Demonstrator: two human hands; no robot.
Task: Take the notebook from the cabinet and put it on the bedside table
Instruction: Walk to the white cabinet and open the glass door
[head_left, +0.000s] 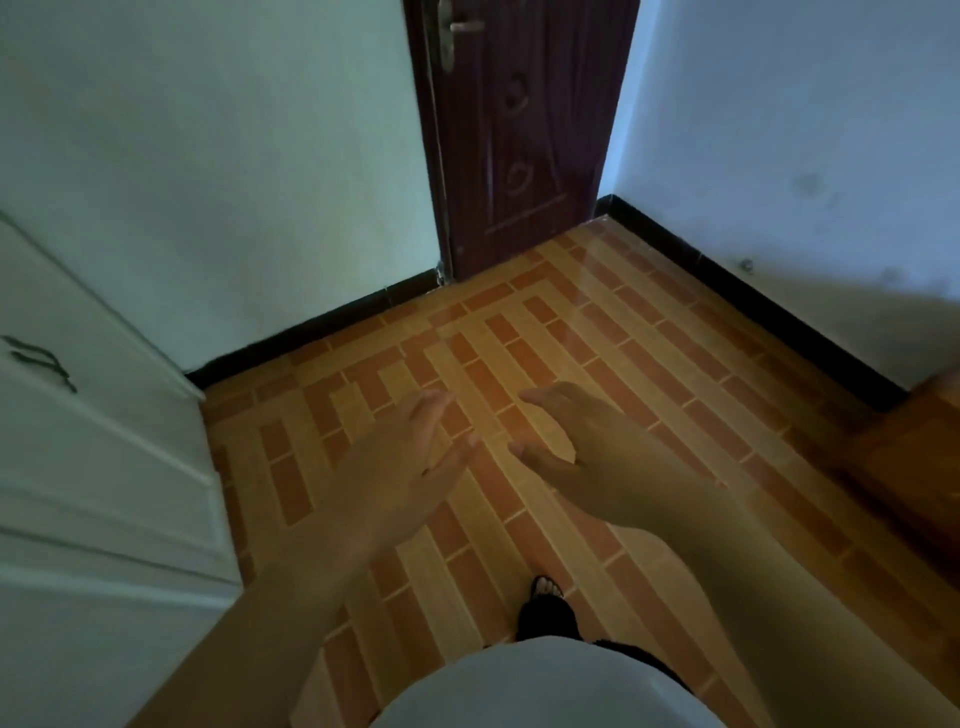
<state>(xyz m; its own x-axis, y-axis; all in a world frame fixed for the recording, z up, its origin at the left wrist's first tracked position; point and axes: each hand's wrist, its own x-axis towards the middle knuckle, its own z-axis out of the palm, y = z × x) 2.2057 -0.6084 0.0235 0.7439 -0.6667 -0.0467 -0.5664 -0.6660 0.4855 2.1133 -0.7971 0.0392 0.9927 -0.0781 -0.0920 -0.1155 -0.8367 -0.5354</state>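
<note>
A white cabinet (93, 441) with closed panelled doors and dark handles (39, 361) stands along the left edge. No notebook shows anywhere. My left hand (410, 457) and my right hand (576, 457) are held out over the tiled floor, palms facing each other, fingers apart, holding nothing. The left hand is well to the right of the cabinet and not touching it. A brown wooden surface (930, 452) shows at the right edge; I cannot tell whether it is the bedside table.
A dark red door (519, 130) with a metal handle stands shut ahead between pale walls. Orange brick-pattern floor tiles (649, 332) fill the middle. A black skirting runs along the walls. My foot (545, 603) is on the floor below.
</note>
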